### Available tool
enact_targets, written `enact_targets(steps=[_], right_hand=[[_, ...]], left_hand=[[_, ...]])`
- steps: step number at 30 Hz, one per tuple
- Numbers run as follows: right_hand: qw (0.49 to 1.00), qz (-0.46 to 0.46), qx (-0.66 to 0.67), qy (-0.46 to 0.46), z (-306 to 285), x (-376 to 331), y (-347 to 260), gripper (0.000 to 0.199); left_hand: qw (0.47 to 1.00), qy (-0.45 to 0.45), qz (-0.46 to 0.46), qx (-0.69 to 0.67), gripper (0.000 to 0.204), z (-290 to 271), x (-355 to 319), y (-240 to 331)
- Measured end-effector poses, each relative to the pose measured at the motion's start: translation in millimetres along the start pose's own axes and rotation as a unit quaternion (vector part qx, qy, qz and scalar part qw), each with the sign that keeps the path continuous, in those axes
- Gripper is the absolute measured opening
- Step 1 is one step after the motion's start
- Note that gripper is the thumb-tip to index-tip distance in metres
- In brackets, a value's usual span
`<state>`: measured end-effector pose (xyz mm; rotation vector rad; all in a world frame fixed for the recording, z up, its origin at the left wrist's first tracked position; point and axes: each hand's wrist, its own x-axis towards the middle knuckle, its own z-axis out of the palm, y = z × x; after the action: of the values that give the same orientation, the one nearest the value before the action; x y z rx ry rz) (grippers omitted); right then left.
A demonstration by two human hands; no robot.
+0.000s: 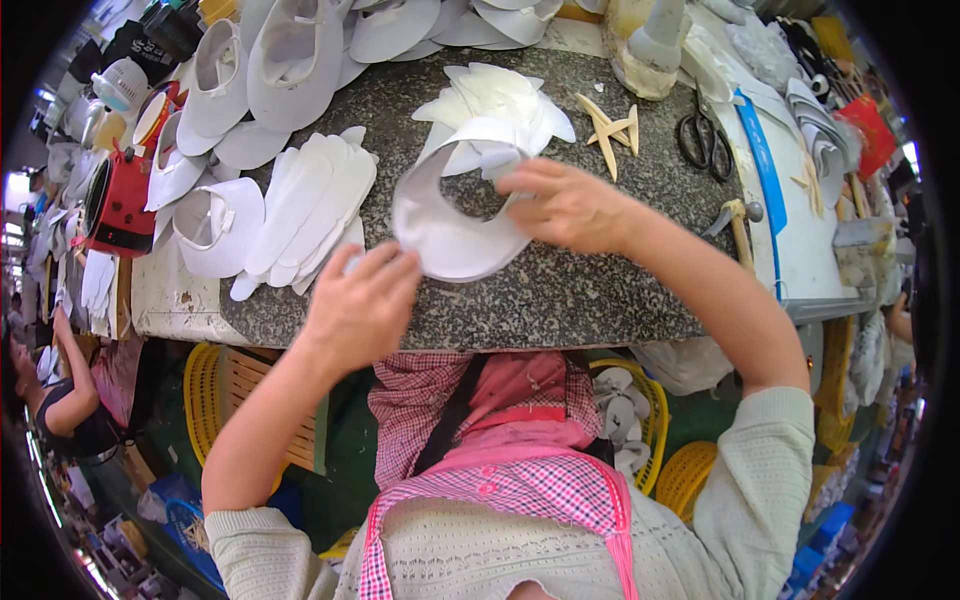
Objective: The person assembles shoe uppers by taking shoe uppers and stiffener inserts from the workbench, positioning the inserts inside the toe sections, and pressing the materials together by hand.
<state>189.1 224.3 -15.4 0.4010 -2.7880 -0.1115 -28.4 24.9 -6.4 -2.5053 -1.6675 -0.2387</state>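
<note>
A white shoe upper (445, 235), curved round an open middle, is held just above the speckled dark work surface (560, 310). My right hand (565, 205) is closed on its right side, near the narrow ends. At its lower left edge, my left hand (365, 300) has bent fingers closed against the rim; the fingertips are slightly blurred. Behind the upper lies a fanned pile of white cut pieces (490, 100). Left of it spreads a stack of long white sole-shaped pieces (310, 200).
Finished-looking white uppers (290, 70) crowd the back left, beside a red box-shaped device (120, 200). On the right lie wooden sticks (610, 135), black scissors (705, 145), a hammer (740, 225) and a blue strip (765, 170). Yellow baskets (655, 420) stand below the table edge.
</note>
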Motion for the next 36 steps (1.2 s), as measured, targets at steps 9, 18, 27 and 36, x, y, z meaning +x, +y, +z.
enact_targets(steps=[9, 18, 27, 36], right_hand=[[0.963, 0.212, 0.125, 0.112, -4.8, 3.5, -70.7, 0.029], [0.944, 0.272, 0.094, 0.161, 14.4, -10.9, -76.0, 0.025], [0.925, 0.336, 0.087, 0.152, 22.6, 17.1, -117.2, 0.035], [0.921, 0.361, 0.064, 0.131, 21.2, 21.0, -123.1, 0.050]], left_hand=[[0.996, 0.021, 0.030, -0.080, 0.035, 19.9, 54.1, 22.9], [0.981, 0.004, 0.082, -0.175, 0.029, 12.0, 52.0, -8.3], [0.971, 0.063, 0.079, -0.217, 0.025, 19.8, 53.7, -18.6], [0.976, 0.140, 0.014, -0.167, 0.016, 43.5, 48.7, 7.0]])
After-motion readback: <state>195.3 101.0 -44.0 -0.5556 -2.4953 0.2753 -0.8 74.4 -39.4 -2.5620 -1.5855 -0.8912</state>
